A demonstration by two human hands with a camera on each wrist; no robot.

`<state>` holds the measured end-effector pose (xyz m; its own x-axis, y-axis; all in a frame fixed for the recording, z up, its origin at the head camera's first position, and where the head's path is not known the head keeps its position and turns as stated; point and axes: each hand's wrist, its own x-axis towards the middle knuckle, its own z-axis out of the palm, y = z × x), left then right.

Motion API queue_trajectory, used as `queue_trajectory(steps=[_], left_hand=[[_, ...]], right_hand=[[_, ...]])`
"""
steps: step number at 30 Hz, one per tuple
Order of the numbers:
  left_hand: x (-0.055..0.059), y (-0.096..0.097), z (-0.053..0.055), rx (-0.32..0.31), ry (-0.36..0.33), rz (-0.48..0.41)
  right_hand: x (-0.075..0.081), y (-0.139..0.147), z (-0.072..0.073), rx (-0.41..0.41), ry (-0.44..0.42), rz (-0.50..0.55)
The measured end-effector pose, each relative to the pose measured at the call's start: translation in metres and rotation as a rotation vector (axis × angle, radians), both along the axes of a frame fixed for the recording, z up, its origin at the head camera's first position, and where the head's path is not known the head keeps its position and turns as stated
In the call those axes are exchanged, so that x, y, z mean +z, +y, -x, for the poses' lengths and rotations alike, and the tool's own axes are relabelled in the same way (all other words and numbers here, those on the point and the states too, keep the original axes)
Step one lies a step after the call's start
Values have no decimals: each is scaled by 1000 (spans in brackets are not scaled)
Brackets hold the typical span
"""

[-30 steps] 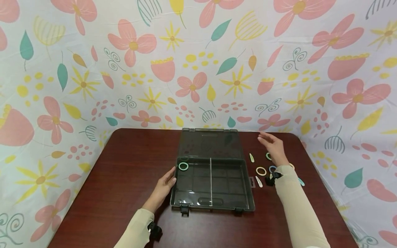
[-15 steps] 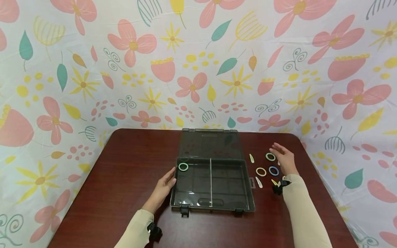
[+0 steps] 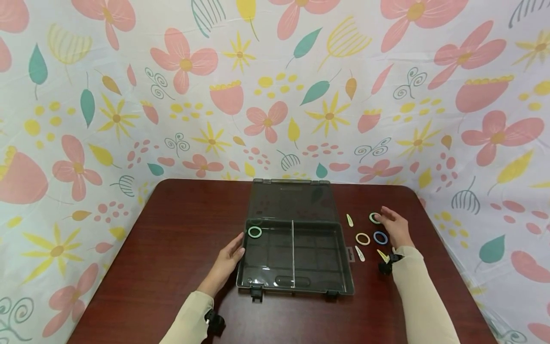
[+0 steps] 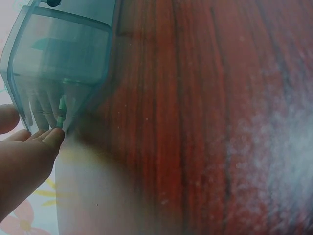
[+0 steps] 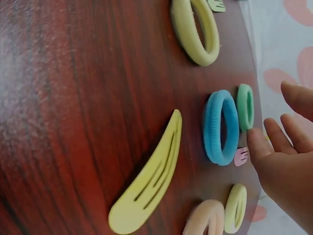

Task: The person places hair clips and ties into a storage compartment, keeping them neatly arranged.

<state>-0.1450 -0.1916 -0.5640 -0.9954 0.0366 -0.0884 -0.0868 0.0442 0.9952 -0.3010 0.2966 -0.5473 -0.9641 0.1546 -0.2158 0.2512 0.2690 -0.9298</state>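
A dark see-through plastic box (image 3: 318, 258) lies with its lid folded back, and a thin divider splits it in two. In its left compartment rests a green hair tie (image 3: 255, 227). My left hand (image 3: 223, 263) touches the box's left side with extended fingers. My right hand (image 3: 395, 228) reaches over to another green hair tie (image 3: 371, 217); the right wrist view shows fingers and thumb spread, fingertips beside that green tie (image 5: 241, 105). Whether they touch it I cannot tell. Closer to that camera are a blue hair tie (image 5: 213, 127) and a yellow snap hair clip (image 5: 146, 186).
Between box and right hand lie a pale yellow hair tie (image 3: 357, 239), a whitish clip (image 3: 360, 253) and a yellow-green clip (image 3: 350, 220). The right wrist view also shows a pink clip (image 5: 241, 156) and a peach hair tie (image 5: 200, 218). Patterned cloth (image 3: 266, 57) hangs behind the table.
My right hand has moved right and toward me, then come down at the green hair tie outside the box. My left hand stays at the box's side.
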Motion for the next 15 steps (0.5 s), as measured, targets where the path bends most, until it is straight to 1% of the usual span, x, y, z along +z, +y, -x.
queue_trajectory(steps=[3,8,10,15], left_hand=[[-1,0,0,-2,15,3],[0,0,0,-1,8,12],[1,0,0,3,-10,3],[3,1,-1,-2,-3,0]], right_hand=[[-1,0,-1,34,-3,-13],[-4,-1,0,67,13,-21],[-6,-1,1,72,14,-29],[-12,0,4,102,7,-83]])
